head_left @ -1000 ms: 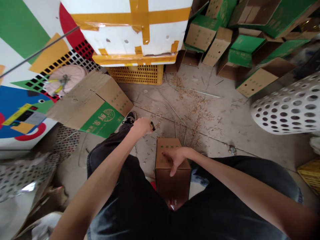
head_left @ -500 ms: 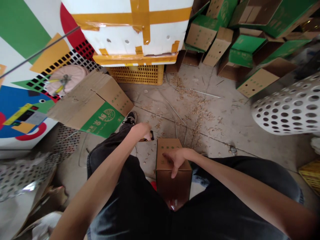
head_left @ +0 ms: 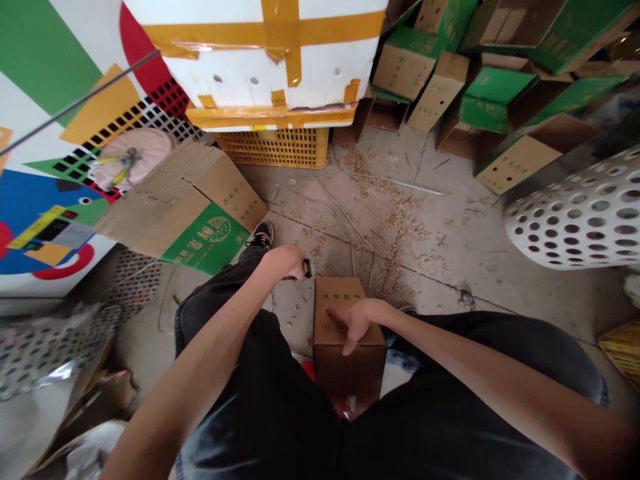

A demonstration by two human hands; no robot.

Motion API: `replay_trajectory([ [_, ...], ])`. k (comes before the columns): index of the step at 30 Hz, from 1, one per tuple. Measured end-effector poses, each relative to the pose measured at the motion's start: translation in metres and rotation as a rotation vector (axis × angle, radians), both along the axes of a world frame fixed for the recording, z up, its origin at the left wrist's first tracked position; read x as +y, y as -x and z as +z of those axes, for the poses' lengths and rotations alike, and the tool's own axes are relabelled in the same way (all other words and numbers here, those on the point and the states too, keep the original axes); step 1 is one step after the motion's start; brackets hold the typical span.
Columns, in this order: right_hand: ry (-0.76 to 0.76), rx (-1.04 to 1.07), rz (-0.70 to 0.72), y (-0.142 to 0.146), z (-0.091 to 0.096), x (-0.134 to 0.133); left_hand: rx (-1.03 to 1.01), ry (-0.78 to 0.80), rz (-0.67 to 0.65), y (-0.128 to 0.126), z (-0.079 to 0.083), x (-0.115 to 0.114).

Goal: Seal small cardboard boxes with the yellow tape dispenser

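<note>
Surroundings: beyond the cardboard box point(head_left: 345, 373), a yellow-taped white foam crate point(head_left: 260, 67) sits on a yellow plastic crate point(head_left: 273, 148); green-printed cartons point(head_left: 493, 100) lie heaped further right.
Box: upright between the person's dark jeans point(head_left: 240, 413).
Right hand point(head_left: 357, 322): on the box top, fingers spread apart.
Left hand point(head_left: 283, 261): just left of the box, fingers curled together around a small dark object point(head_left: 307, 269), too small to identify.

Two hands point(head_left: 283, 261) point(head_left: 357, 321), one small carton point(head_left: 347, 373), two yellow crates point(head_left: 273, 148) point(head_left: 623, 350), perhaps nine open green-printed cartons point(head_left: 497, 100)
</note>
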State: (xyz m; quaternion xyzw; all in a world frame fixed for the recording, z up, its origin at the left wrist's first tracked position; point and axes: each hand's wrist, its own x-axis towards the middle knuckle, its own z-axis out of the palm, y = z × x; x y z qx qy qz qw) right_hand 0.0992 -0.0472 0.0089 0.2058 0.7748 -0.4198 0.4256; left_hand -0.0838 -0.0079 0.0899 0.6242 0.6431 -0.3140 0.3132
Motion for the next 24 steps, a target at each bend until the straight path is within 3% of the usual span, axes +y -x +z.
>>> replay_trajectory([
  [8,-0.033,-0.009,-0.050,0.001,0.009,0.004,0.010,0.032,-0.079,0.002,-0.001,-0.001],
  [24,-0.031,-0.056,-0.018,0.003,0.020,0.010,0.040,0.071,-0.057,0.002,-0.004,0.002],
])
